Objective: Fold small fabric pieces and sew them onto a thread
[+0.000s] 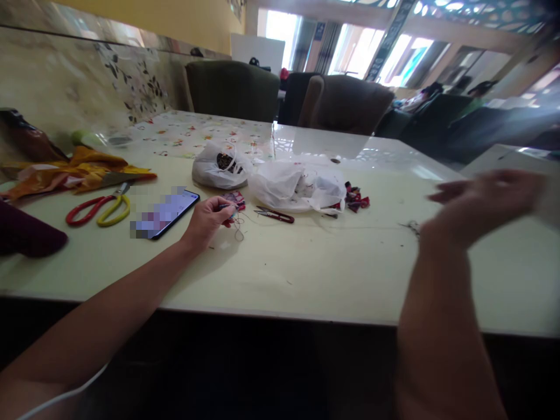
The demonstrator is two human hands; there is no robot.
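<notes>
My left hand (209, 217) rests on the pale table (306, 268), its fingers pinched on a small red and blue fabric piece (235, 200) with loose thread trailing below it. My right hand (481, 201) is raised above the table's right side and smeared by motion; its fingers look stretched out, but I cannot make out whether it holds anything. Small red thread snips (275, 215) lie just right of my left hand. A smartphone (164, 213) lies just left of it.
Two white plastic bags (297, 186) sit mid-table, with red fabric scraps (356, 198) beside them. Red and yellow scissors (98, 210) and orange cloth (83, 169) lie at the left, a dark maroon cloth (26, 233) nearer. Armchairs (345, 105) stand behind the table.
</notes>
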